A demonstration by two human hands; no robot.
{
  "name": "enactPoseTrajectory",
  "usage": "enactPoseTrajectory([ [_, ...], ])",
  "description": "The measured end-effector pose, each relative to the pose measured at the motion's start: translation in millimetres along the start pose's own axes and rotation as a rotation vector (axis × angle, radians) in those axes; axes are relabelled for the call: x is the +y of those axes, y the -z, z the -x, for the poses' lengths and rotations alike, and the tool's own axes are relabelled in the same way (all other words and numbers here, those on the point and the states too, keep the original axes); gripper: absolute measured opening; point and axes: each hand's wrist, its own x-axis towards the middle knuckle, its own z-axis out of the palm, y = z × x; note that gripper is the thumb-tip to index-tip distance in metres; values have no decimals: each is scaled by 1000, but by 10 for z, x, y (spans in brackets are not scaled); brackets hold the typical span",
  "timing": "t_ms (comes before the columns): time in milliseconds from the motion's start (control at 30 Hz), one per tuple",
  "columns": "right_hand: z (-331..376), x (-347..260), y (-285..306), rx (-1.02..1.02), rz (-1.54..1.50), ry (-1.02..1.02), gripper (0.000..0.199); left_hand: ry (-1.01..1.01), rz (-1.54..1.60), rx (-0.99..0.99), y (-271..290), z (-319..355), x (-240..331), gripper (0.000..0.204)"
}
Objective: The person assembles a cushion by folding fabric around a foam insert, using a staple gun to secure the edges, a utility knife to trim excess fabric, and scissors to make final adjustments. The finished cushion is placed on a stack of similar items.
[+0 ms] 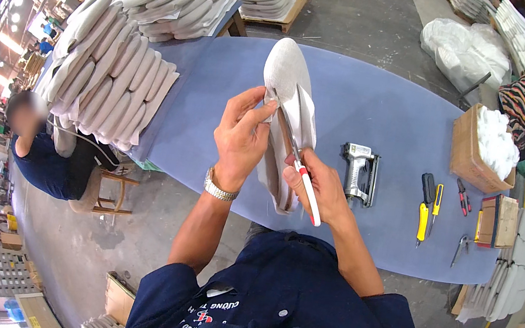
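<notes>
A light grey fabric-covered pad stands tilted on its edge in front of me, over the blue-grey table. Loose pale fabric runs along its open side. My left hand is closed at the pad's left edge, thumb and fingers pinching the fabric there. In my right hand is a plier-like hand tool with white and red handles. Its metal end points up along the pad's edge; the tip is hard to make out against the fabric.
Right of the pad lie a silver staple gun, a yellow-and-black utility knife, a yellow screwdriver and red-handled pliers. A cardboard box holds white stuffing. Stacked grey pads rise at left, near a seated person.
</notes>
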Motion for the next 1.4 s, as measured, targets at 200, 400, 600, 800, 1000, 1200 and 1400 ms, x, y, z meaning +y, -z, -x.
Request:
enactPoseTrajectory([
  [200, -1, -47, 24, 40, 12, 30, 51, 28, 25, -32, 16, 3, 114, 28],
  [400, -4, -71, 47, 92, -29, 67, 47, -5, -38, -53, -8, 41, 190, 34],
  [600, 0, -59, 91, 110, -22, 58, 42, -35, -32, -51, -21, 33, 211, 33],
  [800, 9, -108, 141, 67, -36, -32, 35, 17, -2, -55, 11, 31, 272, 32],
  [1000, -19, -11, 68, 136, -9, 61, 35, 71, 19, -21, 22, 54, 286, 26],
  [1200, -20, 33, 21, 148, -1, 53, 32, 57, 12, 10, 8, 57, 274, 27],
  [1400, 2, -8, 18, 120, -19, 49, 38, 127, 19, 12, 75, 109, 268, 21],
])
